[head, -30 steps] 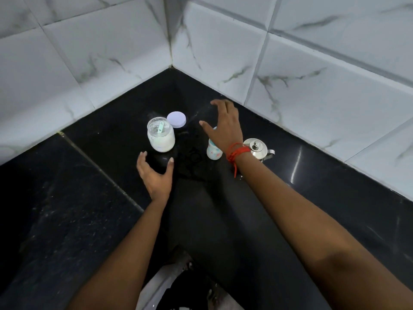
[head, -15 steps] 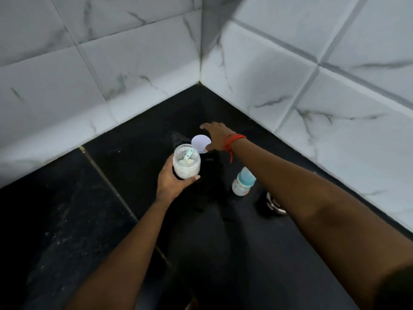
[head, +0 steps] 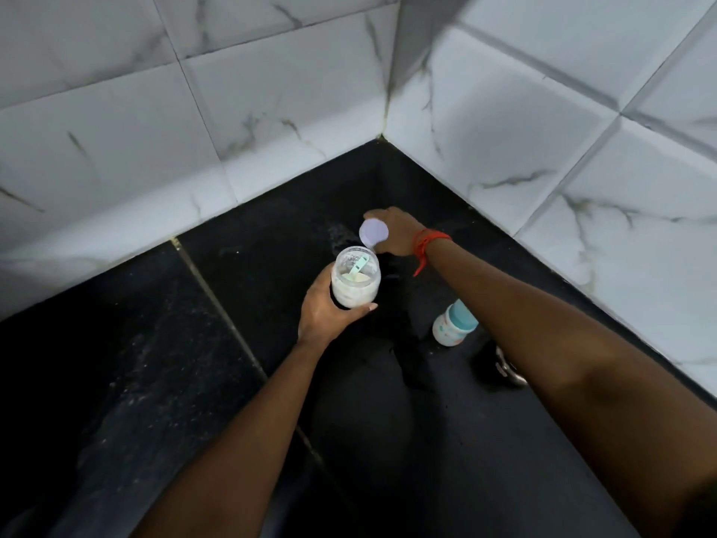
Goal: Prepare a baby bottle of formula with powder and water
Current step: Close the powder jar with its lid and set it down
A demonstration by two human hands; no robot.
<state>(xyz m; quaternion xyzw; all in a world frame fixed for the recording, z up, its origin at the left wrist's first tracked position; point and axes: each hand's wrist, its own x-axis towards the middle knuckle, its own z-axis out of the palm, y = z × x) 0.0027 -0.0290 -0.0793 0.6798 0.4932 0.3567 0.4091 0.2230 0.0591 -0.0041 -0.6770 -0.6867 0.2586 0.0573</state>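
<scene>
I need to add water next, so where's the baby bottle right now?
In the head view the baby bottle stands on the black counter right of centre, partly under the right forearm, right of the powder jar.

Left hand (head: 329, 310): forearm extended forward, fingers curled round the powder jar (head: 355, 277), thumb across its near side, grip closed. Right hand (head: 395, 234): arm reaching further out, palm down, fingers pinching the jar lid (head: 373, 233) (red thread band at the wrist), lid tilted.
</scene>
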